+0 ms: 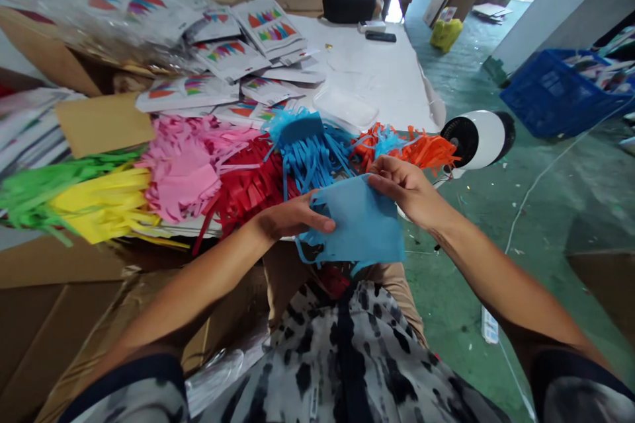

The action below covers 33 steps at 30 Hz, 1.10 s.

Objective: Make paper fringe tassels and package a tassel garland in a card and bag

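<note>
A light blue tissue-paper tassel sheet [370,221] is held above my lap, its smooth part facing me and cut strips hanging at its left. My left hand [302,215] grips its left side, thumb lying on top. Pinched at the upper edge is my right hand [404,188], thumb against fingers. Just beyond lie a darker blue tassel bundle [310,152] and an orange one [426,147] with some light blue strips on it. Red tassels [251,182], pink ones [186,175], a yellow bundle [102,201] and a green one [34,185] run leftward along the table edge.
Printed packets [270,26] are heaped on the white table [357,66]. A black case [350,3] and a phone [381,36] lie at the back. To the right stand a white fan [483,139] and a blue crate [550,96]; cardboard [59,317] is at lower left.
</note>
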Tool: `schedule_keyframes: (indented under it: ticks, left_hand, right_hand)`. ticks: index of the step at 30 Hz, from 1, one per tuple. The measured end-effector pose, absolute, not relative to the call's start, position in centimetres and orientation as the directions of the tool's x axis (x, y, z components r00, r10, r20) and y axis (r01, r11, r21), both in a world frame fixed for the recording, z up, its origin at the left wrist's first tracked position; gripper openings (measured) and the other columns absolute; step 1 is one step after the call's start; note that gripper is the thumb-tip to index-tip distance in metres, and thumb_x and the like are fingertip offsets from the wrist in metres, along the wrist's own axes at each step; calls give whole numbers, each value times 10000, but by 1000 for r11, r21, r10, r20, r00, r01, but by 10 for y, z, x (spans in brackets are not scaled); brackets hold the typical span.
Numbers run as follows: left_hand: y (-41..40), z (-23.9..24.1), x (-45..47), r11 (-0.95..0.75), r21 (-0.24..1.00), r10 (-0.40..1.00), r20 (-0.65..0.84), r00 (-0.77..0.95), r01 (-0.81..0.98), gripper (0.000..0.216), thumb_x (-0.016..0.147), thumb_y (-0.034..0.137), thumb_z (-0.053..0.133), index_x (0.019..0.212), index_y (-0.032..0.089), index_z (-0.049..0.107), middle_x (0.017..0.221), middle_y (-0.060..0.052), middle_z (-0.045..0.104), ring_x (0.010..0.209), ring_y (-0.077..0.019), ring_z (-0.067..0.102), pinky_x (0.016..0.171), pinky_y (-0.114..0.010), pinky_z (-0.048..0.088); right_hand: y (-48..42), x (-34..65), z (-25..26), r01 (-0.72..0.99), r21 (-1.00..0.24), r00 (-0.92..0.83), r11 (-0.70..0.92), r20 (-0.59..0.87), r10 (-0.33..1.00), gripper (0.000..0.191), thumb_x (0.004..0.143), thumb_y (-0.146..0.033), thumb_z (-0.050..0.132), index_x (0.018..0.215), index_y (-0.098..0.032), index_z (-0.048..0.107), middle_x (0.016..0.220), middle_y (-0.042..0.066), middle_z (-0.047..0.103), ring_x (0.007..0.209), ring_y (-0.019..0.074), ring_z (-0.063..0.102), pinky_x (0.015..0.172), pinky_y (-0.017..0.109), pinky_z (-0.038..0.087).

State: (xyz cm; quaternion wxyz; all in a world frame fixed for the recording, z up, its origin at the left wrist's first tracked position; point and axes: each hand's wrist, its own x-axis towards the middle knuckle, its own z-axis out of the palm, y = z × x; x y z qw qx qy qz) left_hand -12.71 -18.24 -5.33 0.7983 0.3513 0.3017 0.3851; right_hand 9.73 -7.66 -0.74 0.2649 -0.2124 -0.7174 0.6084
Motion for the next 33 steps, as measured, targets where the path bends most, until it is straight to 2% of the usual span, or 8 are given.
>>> schedule_keyframes:
  ticks: [6,11,17,21,23,25,29,33]
  left_hand:
    - [-179,-45,-137,407,797,897,-257,360,-447,404,705,361,942,999,134,783,873,-67,800,713,-174,757,737,-291,647]
    - [-176,-43,-145,347,818,931,-243,271,-458,322,697,314,941,894,134,761,759,-37,767,598,-140,723,631,-234,627]
    - [-159,-17,-164,316,939,848,-215,485,-138,427,744,349,899,1072,156,704,759,-46,755,497,-128,654,460,-192,499]
    - [-153,18,-186,29,967,948,-106,299,252,530,673,317,937,1125,176,700,809,2,716,589,-116,623,520,-197,482]
    - [-160,28,-194,-135,881,980,51,194,453,467,732,373,898,1107,164,714,822,6,689,669,-127,611,590,-212,488]
    - [-174,29,-199,-193,715,980,171,99,672,367,860,399,790,1116,143,730,857,-8,693,744,-140,605,710,-244,513]
    - [-208,2,-198,-158,377,977,193,89,913,449,977,303,631,1399,152,646,1331,-117,699,1218,-282,635,1107,-451,476]
    - [-235,-43,-170,-268,206,945,247,215,941,942,910,445,736,1672,151,268,1728,-207,285,1603,-424,259,1312,-660,113]
  right_hand:
    - [-70,114,-18,60,-995,-866,-74,-89,492,368,838,-493,843,1024,-204,713,856,7,677,744,134,615,637,261,511]
    - [-60,123,-20,110,-994,-876,0,-97,472,300,809,-482,859,830,-209,734,700,-22,656,659,144,597,667,324,572]
    - [-31,123,9,116,-950,-824,290,71,562,289,880,-518,776,858,-238,707,743,-26,638,661,139,549,627,297,506]
    - [-37,133,47,285,-575,-701,767,421,576,189,953,-434,709,933,-247,696,819,2,638,723,164,560,727,339,485]
    - [-50,140,54,339,-321,-683,884,562,466,127,987,-355,652,1045,-256,707,912,33,698,846,211,637,877,413,494]
    - [-64,146,44,288,-217,-714,933,600,360,151,984,-275,637,1115,-275,712,1057,53,759,1017,260,693,1042,494,458]
    - [-88,149,-25,149,-299,-782,943,548,297,188,967,-186,654,1085,-312,730,1234,32,779,1207,289,701,1138,556,450]
    - [-103,148,-101,212,-396,-819,893,427,384,262,994,-169,582,1131,-342,724,1255,32,780,1191,299,721,1104,608,512]
